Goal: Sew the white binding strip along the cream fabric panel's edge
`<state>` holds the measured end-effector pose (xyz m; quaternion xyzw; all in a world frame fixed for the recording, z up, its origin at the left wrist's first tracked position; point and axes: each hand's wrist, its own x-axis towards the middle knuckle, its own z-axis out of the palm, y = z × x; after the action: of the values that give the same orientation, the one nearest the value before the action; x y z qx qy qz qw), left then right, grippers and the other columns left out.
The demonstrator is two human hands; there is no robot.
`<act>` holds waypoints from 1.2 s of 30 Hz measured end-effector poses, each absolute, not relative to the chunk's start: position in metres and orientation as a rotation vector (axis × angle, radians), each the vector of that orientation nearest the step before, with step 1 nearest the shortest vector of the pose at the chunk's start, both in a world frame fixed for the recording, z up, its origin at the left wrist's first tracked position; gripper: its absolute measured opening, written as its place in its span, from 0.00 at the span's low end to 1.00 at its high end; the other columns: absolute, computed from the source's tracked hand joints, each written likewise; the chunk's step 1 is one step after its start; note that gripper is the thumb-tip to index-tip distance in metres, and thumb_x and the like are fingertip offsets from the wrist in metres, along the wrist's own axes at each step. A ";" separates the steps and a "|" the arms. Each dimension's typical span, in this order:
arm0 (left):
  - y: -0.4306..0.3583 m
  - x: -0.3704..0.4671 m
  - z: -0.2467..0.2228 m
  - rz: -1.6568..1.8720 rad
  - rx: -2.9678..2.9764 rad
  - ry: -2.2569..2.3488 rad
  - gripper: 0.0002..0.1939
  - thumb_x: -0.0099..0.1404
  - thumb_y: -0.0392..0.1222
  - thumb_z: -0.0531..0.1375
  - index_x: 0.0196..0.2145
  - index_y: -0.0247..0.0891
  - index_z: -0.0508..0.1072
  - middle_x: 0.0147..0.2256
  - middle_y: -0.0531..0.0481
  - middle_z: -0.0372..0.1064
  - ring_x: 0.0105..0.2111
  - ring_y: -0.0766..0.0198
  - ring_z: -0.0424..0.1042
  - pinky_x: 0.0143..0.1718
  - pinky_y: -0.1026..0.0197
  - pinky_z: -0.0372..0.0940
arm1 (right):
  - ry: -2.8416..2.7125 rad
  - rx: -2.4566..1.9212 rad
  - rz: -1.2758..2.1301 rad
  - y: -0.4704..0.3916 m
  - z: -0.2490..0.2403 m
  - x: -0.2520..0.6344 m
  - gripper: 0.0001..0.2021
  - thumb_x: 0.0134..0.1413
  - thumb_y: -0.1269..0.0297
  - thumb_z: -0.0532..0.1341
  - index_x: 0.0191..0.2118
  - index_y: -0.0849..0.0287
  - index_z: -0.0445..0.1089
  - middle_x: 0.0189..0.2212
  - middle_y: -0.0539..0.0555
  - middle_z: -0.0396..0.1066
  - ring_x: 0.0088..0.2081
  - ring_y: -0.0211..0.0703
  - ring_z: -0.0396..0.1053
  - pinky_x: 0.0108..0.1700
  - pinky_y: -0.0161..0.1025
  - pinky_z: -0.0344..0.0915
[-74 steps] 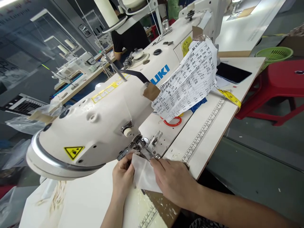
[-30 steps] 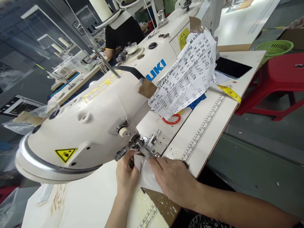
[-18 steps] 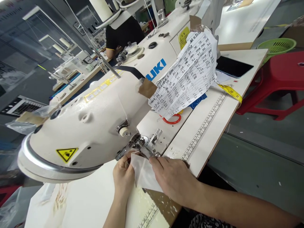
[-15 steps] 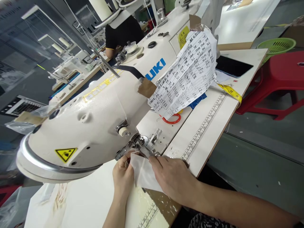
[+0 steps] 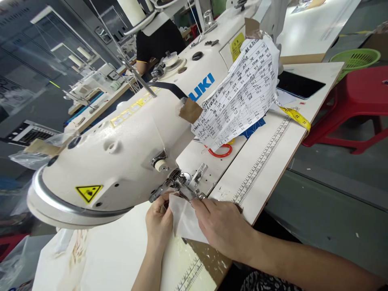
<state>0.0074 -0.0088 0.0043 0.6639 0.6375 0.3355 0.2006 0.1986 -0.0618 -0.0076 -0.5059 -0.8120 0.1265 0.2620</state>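
A piece of thin white fabric [image 5: 185, 218] is stretched between my two hands, just in front of the presser foot [image 5: 176, 180] of a white sewing machine [image 5: 142, 161]. With thumb and fingers closed, my left hand [image 5: 159, 222] grips the fabric's left edge, close under the machine head. My right hand [image 5: 222, 226] pinches its right side, fingertips beside the metal guide [image 5: 188, 193] near the needle plate. The fabric's upper edge reaches the foot; the needle itself is too small to make out.
Orange-handled scissors [image 5: 220, 151] lie on the machine bed under a handwritten sheet [image 5: 239, 97]. A phone [image 5: 300, 84] and a yellow tape measure [image 5: 295, 117] rest to the right. A red stool [image 5: 354, 105] and green basket [image 5: 354, 58] stand beyond. A person in black [image 5: 159, 42] sits behind.
The whole view has shifted slightly, with the machine appearing a little further right. Both hands keep their hold on the fabric in nearly the same place.
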 end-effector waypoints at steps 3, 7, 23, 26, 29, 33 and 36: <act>-0.009 0.007 0.002 0.942 1.930 1.765 0.11 0.55 0.44 0.58 0.32 0.40 0.77 0.33 0.51 0.78 0.34 0.60 0.76 0.35 0.64 0.70 | -2.219 -1.385 0.340 -0.061 -0.006 0.198 0.16 0.62 0.76 0.57 0.55 0.67 0.62 0.34 0.56 0.73 0.33 0.49 0.74 0.26 0.43 0.66; -0.008 0.006 -0.004 0.946 2.073 1.771 0.11 0.54 0.41 0.57 0.35 0.41 0.77 0.35 0.52 0.78 0.35 0.61 0.76 0.34 0.64 0.69 | -2.233 -1.365 0.349 -0.061 -0.005 0.199 0.18 0.62 0.76 0.56 0.57 0.68 0.60 0.36 0.56 0.73 0.33 0.49 0.74 0.26 0.44 0.67; -0.009 0.000 -0.006 0.995 2.601 1.610 0.04 0.65 0.36 0.57 0.34 0.41 0.71 0.36 0.51 0.76 0.37 0.62 0.74 0.39 0.61 0.68 | -2.208 -1.394 0.344 -0.061 -0.007 0.198 0.14 0.64 0.74 0.56 0.54 0.66 0.63 0.34 0.56 0.74 0.33 0.47 0.74 0.28 0.41 0.66; -0.009 0.002 -0.005 0.977 2.800 1.509 0.10 0.65 0.29 0.53 0.36 0.41 0.70 0.37 0.49 0.75 0.38 0.62 0.74 0.39 0.60 0.69 | -2.233 -1.405 0.277 -0.062 -0.006 0.197 0.16 0.62 0.75 0.58 0.55 0.67 0.63 0.34 0.57 0.74 0.33 0.47 0.73 0.27 0.41 0.66; -0.008 0.004 -0.002 0.903 2.982 1.439 0.15 0.64 0.25 0.51 0.40 0.41 0.70 0.37 0.49 0.75 0.39 0.61 0.73 0.40 0.59 0.70 | -2.259 -1.401 0.214 -0.062 -0.007 0.196 0.18 0.60 0.76 0.59 0.56 0.69 0.64 0.35 0.58 0.74 0.32 0.49 0.73 0.27 0.42 0.68; -0.010 0.005 0.005 0.774 3.021 1.329 0.17 0.61 0.22 0.50 0.41 0.38 0.71 0.38 0.46 0.73 0.41 0.60 0.71 0.42 0.59 0.71 | -2.230 -1.426 0.152 -0.064 -0.008 0.195 0.18 0.59 0.77 0.59 0.55 0.70 0.64 0.34 0.58 0.75 0.31 0.49 0.74 0.26 0.42 0.68; -0.014 0.005 0.014 0.624 2.949 1.299 0.19 0.60 0.22 0.49 0.43 0.37 0.71 0.42 0.43 0.71 0.42 0.58 0.70 0.40 0.58 0.72 | -2.181 -1.437 0.169 -0.074 -0.007 0.199 0.18 0.60 0.76 0.58 0.56 0.70 0.63 0.35 0.58 0.76 0.29 0.49 0.74 0.24 0.42 0.66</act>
<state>0.0046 -0.0143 0.0141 0.8963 0.3947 0.1897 -0.0704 0.1992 -0.0738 -0.0073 -0.5302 -0.8048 0.0622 0.2595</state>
